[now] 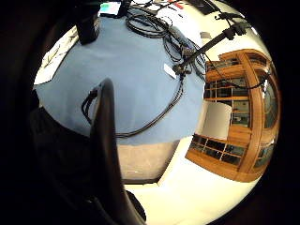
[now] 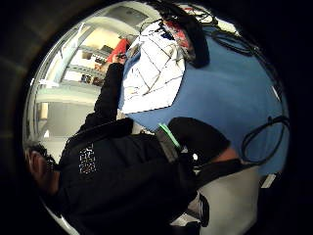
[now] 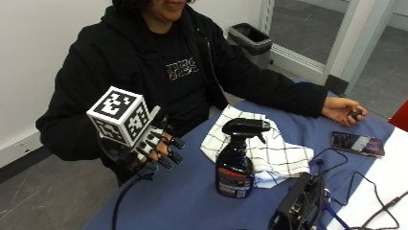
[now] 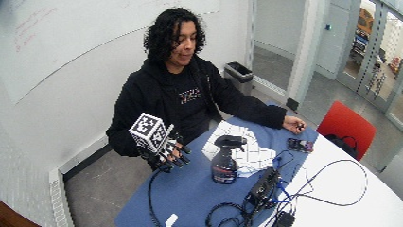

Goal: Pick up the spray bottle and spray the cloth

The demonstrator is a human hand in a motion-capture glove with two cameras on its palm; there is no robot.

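Note:
A dark spray bottle [image 3: 236, 160] with a black trigger head stands upright on the blue table cover [image 3: 191, 196]. Behind and beside it lies a white cloth with a black check [image 3: 267, 151], partly hidden by the bottle. My gloved right hand [image 3: 156, 151] hovers at the table's near edge, a hand's width from the bottle, fingers loosely spread and holding nothing. The bottle [image 4: 224, 165] and the hand [image 4: 169, 153] stand the same way in the wide outside view. The cloth [image 2: 154, 66] and the bottle's dark body [image 1: 87, 26] show in the palm views.
The person's bare hand [image 3: 344, 111] rests on the table's far side, holding a small dark thing. A phone [image 3: 357, 143] lies near it. A black device [image 3: 296, 206] with cables [image 4: 302, 189] sits beside the bottle. A bin [image 3: 252, 38] stands behind.

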